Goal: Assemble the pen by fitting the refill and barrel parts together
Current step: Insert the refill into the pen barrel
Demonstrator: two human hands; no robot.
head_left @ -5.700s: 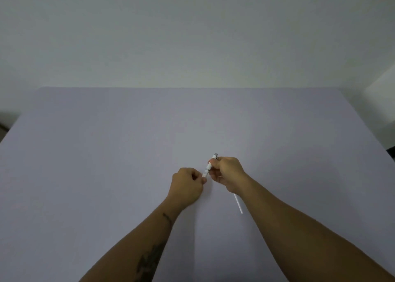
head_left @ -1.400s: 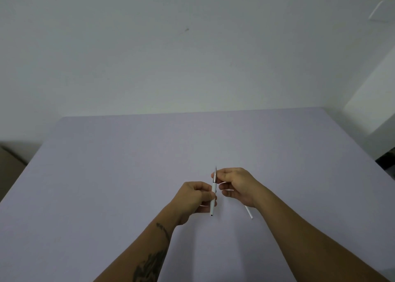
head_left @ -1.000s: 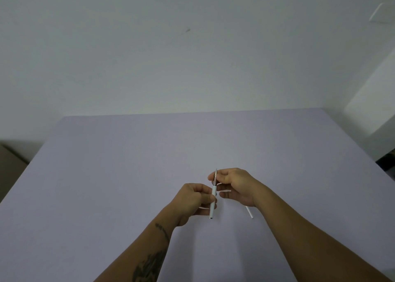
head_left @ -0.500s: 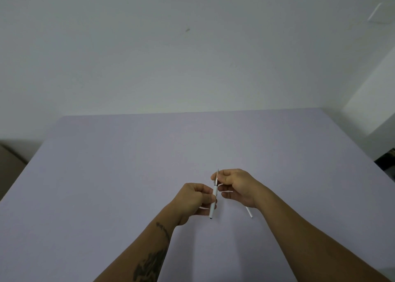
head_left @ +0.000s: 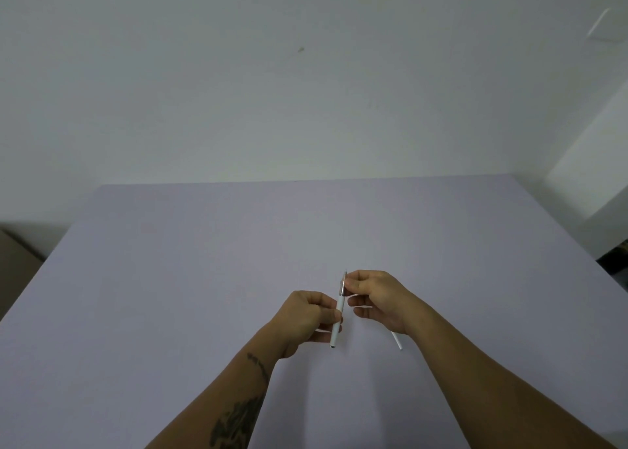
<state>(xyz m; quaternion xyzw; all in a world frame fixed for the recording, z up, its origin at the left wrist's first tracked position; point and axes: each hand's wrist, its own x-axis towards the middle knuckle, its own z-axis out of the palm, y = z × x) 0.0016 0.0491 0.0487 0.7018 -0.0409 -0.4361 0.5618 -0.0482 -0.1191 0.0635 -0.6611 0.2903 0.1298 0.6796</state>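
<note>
A thin white tube [head_left: 396,341] is seen lying on the table [head_left: 170,278] under the right wrist, seemingly not yet fitted. The pen [head_left: 338,312] is held above the table, nearly upright, tip away. It is pinched low by the left hand [head_left: 311,316]; its tip section is pinched by the right hand [head_left: 377,297]. Final tightening is judged to remain.

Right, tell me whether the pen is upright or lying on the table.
Roughly upright: the pen is held off the table, left hand low, right hand near the tip.

- One head-worn view looks forward and down over the table [head_left: 170,295] from its near edge.
- It faces the wall [head_left: 306,91] beyond the table's far edge.
</note>
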